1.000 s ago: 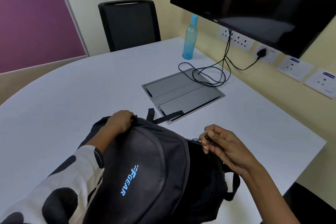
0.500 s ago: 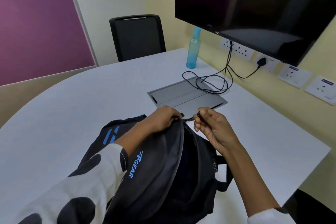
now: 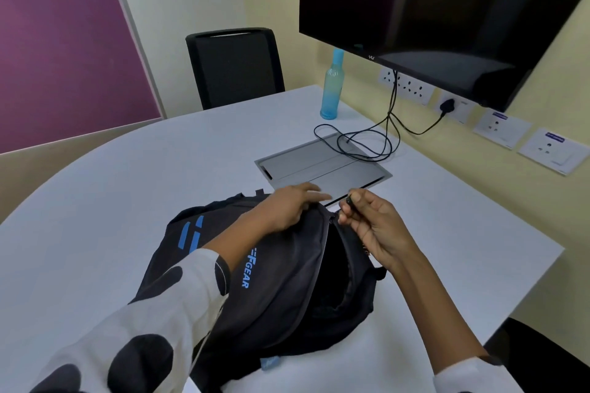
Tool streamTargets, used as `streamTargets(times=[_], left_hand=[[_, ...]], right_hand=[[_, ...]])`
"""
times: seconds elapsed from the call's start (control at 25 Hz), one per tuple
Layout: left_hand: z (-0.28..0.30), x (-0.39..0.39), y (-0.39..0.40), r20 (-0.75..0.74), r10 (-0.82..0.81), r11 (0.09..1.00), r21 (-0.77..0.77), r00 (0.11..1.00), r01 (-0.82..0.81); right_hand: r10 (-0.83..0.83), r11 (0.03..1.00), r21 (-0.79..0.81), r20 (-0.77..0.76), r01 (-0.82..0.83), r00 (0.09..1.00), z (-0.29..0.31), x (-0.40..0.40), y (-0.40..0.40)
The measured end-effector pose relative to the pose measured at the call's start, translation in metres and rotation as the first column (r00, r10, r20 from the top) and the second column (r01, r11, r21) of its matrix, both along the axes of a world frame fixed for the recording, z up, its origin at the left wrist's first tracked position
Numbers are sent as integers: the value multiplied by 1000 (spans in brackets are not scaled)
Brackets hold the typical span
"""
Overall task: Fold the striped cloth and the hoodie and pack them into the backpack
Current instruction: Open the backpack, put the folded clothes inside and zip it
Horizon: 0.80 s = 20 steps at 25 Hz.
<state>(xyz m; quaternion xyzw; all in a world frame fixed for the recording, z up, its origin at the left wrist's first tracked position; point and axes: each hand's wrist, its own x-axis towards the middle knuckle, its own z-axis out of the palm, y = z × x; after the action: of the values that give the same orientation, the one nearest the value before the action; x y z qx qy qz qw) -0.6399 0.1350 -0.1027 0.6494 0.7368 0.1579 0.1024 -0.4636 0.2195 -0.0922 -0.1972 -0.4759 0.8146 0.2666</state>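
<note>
Lying on the white table (image 3: 95, 217), black backpack (image 3: 281, 290) with main zip partly open. Right hand (image 3: 373, 226) pinches the zipper pull (image 3: 349, 201) between thumb and forefinger. Left hand (image 3: 287, 207) presses the bag's top, fingers straight, close together. Blue water bottle (image 3: 332, 86) well apart.

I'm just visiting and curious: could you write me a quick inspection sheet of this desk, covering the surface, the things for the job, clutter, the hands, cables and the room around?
Surface: white table with a grey flap panel set into it.
Job's things: black backpack lies on the table, main zip open; striped cloth and hoodie not seen.
Clutter: blue bottle standing upright near the wall.
Hands: left hand rests on the backpack's top edge, fingers fairly straight; right hand pinches the zip pull.
Cables: black cables hang from the wall and loop over the panel.
Surroundings: wall screen, black chair, wall sockets.
</note>
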Motion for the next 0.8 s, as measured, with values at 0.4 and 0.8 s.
streamTargets(times=[0.4,0.8], left_hand=[[36,-49,-11,-124,205,959,226,971,-174],[42,-38,-66,306,619,721,147,724,-678]], right_hand=[[81,981,175,-13,-78,997,27,-42,-34],[60,993,97,9,-60,998,13,-61,-58]])
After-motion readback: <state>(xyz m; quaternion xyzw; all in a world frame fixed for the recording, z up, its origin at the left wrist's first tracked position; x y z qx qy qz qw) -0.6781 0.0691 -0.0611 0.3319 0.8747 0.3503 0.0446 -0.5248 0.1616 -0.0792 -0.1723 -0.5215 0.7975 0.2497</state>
